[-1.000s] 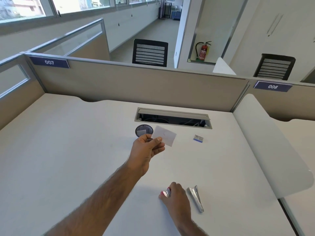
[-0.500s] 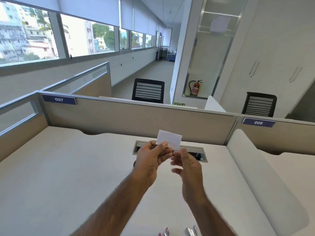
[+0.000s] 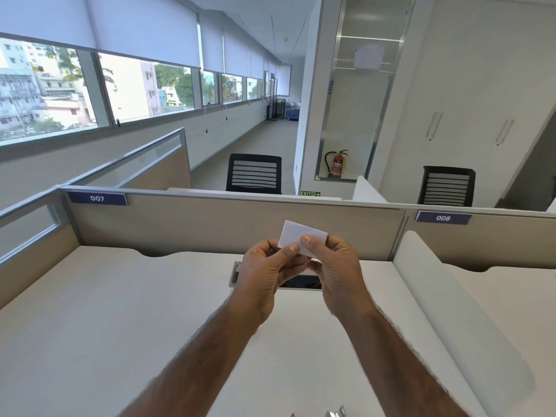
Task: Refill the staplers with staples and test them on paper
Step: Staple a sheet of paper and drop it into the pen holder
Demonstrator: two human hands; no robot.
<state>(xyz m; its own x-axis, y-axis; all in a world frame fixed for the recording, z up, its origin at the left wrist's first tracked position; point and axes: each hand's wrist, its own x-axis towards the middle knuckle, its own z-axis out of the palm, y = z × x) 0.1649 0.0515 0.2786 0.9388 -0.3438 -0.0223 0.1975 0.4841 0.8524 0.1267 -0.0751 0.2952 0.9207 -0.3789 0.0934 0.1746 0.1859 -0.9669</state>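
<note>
— How should this check go?
— Hold the paper slip [image 3: 304, 234] flat and taut, I'd judge, thumbs off the edge being inspected, so it doesn't crease.
— Where is it?
— Lifted above the cable hatch [image 3: 301, 282], pinched by both hands: left hand [image 3: 264, 275] at its lower left corner, right hand [image 3: 340, 275] at its lower right. A metal tip, likely a stapler [image 3: 336, 413], lies on the surface [image 3: 120, 326] well nearer the person than the hatch.
</note>
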